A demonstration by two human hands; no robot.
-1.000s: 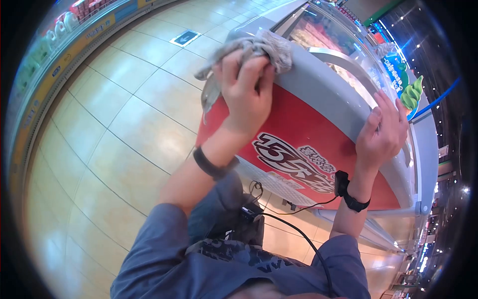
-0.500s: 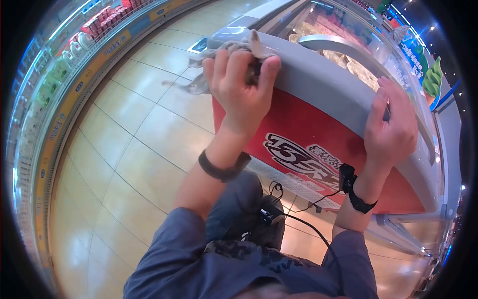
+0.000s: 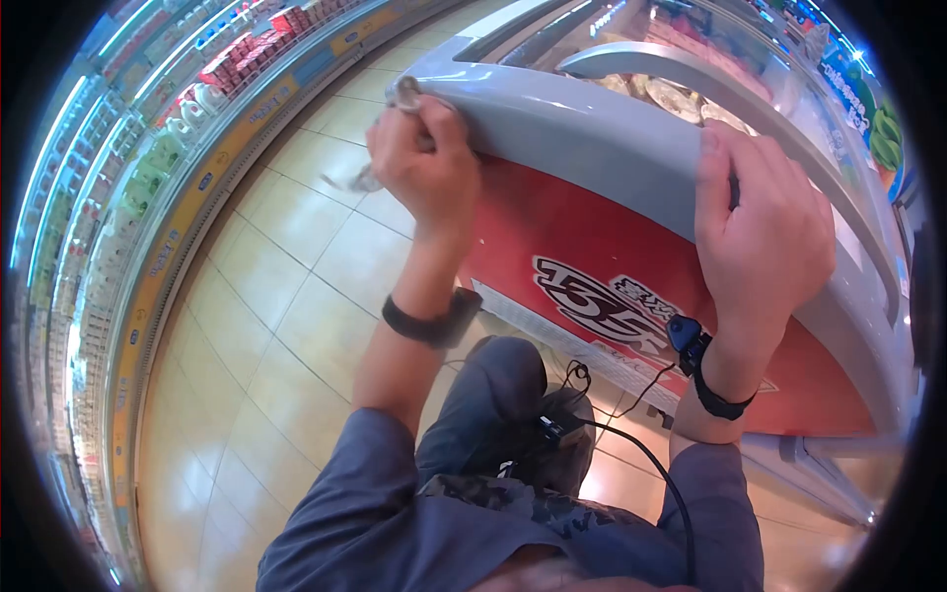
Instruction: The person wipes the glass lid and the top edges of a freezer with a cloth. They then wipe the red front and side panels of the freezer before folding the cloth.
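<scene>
My left hand (image 3: pixel 426 163) is closed around a greyish cloth (image 3: pixel 404 93) at the left end of the freezer's grey rim (image 3: pixel 572 118). A bit of the cloth pokes up above the fingers, a loose end hangs out to the left, and the rest is hidden in my fist. My right hand (image 3: pixel 764 212) lies over the same rim near its middle, fingers stretched forward, thumb apart. Just beyond it curves the grey handle (image 3: pixel 671 64) of the chest freezer. A red front panel (image 3: pixel 582 222) with large lettering sits below the rim.
Packaged goods show through the freezer's glass top (image 3: pixel 681 30). A long stocked shelf (image 3: pixel 187 197) runs along the left, across the tiled floor (image 3: pixel 286 335). A black cable (image 3: pixel 641 474) trails over my lap. A green ice-cream figure (image 3: pixel 885 138) stands at the far right.
My left hand has moved left and slightly down with the cloth, which is now more bunched in the fist. My right hand stays on the rim, appearing larger as the view shifts.
</scene>
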